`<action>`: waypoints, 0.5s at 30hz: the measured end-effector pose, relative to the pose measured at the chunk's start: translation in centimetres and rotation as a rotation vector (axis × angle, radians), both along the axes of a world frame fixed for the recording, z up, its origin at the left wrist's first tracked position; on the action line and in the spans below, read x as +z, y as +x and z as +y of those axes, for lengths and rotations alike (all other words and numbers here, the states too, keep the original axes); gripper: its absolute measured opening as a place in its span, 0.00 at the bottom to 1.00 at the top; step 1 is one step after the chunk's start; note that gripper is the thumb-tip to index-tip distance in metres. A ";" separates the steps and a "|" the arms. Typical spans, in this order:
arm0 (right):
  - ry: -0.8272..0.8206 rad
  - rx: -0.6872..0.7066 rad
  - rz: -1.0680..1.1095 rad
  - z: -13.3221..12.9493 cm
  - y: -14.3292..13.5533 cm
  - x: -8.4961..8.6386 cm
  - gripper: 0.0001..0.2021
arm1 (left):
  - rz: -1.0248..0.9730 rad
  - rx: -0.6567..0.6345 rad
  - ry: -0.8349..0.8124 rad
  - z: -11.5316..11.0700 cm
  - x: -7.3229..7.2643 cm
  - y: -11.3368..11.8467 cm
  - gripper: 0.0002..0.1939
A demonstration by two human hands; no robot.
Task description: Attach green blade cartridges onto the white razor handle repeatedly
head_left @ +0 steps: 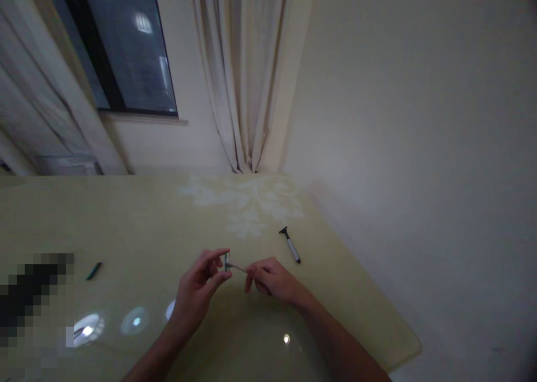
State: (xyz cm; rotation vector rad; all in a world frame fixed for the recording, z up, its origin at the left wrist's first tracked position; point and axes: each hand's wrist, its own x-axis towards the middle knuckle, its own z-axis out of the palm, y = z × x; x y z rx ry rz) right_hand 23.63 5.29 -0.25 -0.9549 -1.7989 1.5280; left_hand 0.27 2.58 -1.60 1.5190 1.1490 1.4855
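My left hand (pixel 198 278) pinches a small, thin green-and-dark razor cartridge (pixel 227 261) upright between thumb and forefinger. My right hand (pixel 271 278) is closed around a slim cotton swab (pixel 237 267), its whitish tip touching the cartridge. Both hands are just above the tabletop, close together. Beyond my right hand lies a razor (pixel 291 246) with a grey-and-black handle and a dark T-shaped head at its far end. Left of my left hand, a small dark green strip-like piece (pixel 94 270) rests on the table; its exact kind is unclear.
The pale yellow glossy table (pixel 138 225) has a white floral pattern and reflects lamps. Its right edge runs along a plain wall (pixel 411 125). Curtains (pixel 243 80) and a dark window (pixel 130 46) stand behind. A blurred dark shape (pixel 29 292) is at the left edge.
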 end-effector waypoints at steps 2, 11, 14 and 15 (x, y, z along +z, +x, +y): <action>0.007 -0.015 -0.011 0.1 0.2 -0.1 0.33 | 0.000 0.009 -0.001 0.0 0.1 -0.1 0.18; -0.011 -0.012 0.026 -0.2 -0.6 0.0 0.33 | 0.005 -0.003 -0.002 -0.2 0.4 0.1 0.17; -0.002 -0.004 0.010 -0.1 -0.3 0.0 0.32 | -0.007 0.014 0.004 -0.3 0.6 0.1 0.17; 0.003 -0.005 0.011 -0.1 -0.2 0.0 0.32 | -0.009 0.019 0.004 -0.3 0.6 0.1 0.17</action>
